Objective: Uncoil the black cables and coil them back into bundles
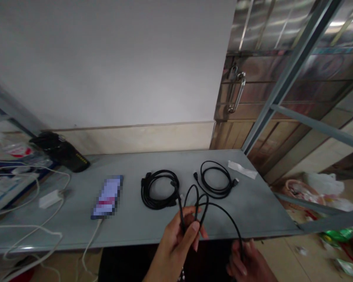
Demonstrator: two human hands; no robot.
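Several loops of a thin black cable rise from my left hand, pinched between thumb and fingers near the shelf's front edge. One black plug end sticks up from the bunch. From there the cable arcs right and down to my right hand, which is closed around it just beyond the edge and slightly blurred. Behind my left hand lies a thick black cable coil with its plugs showing. A thinner black cable coil rests to its right, its two connectors pointing outward.
A phone with a white cord lies left of the coils on the grey shelf. Farther left are a white adapter, tangled white cords and a black bottle. A white strip lies near the right metal frame.
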